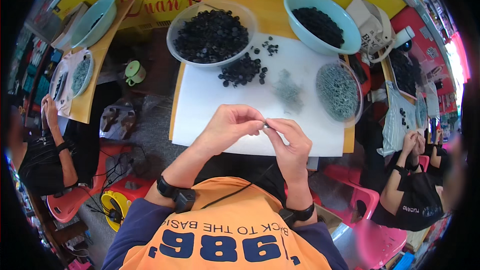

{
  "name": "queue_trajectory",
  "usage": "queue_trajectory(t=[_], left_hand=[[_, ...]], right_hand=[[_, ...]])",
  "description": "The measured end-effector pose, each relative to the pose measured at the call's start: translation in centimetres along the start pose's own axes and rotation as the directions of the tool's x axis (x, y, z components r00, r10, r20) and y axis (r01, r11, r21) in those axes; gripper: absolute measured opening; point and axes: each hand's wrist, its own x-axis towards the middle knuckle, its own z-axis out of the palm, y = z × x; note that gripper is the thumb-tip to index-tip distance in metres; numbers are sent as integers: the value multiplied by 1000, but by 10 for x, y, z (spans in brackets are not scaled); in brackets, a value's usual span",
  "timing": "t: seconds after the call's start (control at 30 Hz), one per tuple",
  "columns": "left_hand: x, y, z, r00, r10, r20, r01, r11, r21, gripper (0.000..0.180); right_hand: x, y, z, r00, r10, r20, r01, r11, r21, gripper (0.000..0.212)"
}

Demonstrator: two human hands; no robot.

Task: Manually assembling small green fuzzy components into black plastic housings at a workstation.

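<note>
White sheeting (205,107) covers the tan tabletop (349,141). Over the sheeting's near edge, the person's left hand (231,126) and right hand (290,139) meet, fingertips pinching a tiny dark piece (265,125), too small to make out. Beyond, a grey pile (288,91) lies right of centre and a black heap (241,71) toward the far left corner, beside a clear tub (171,45). One clear tray (359,107) sits at the right edge; a pale blue basin (351,40), far right corner.
</note>
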Motion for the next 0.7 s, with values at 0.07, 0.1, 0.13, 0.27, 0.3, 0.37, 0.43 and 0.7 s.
queue_trajectory(t=[0.07,0.1,0.13,0.27,0.3,0.37,0.43,0.7], left_hand=[[-2,1,2,999,27,-21,-26,999,18,12],[-2,1,-1,1000,25,-16,-24,1000,15,12],[-2,-1,-3,1000,22,-3,-22,1000,1,12],[2,-11,-10,999,-7,37,10,996,-83,13],[2,-12,-11,999,-7,36,10,996,-85,13],[2,-12,-13,998,-66,21,68,991,-117,13],[0,-12,-12,997,-75,35,79,989,-127,13],[-2,-11,-12,990,-125,67,134,977,-164,16]], right_hand=[[0,0,1,1000,-11,11,11,1000,15,23],[0,2,2,1000,-8,9,8,1000,9,23],[0,2,2,1000,-6,20,6,1000,14,24],[4,-4,0,996,67,60,-68,998,13,27],[5,-5,-1,996,67,61,-68,998,13,27],[7,-7,-5,998,-3,66,5,1000,-29,28],[6,-1,-6,993,-75,88,81,994,-72,28],[4,6,-7,986,-121,116,135,984,-120,24]])
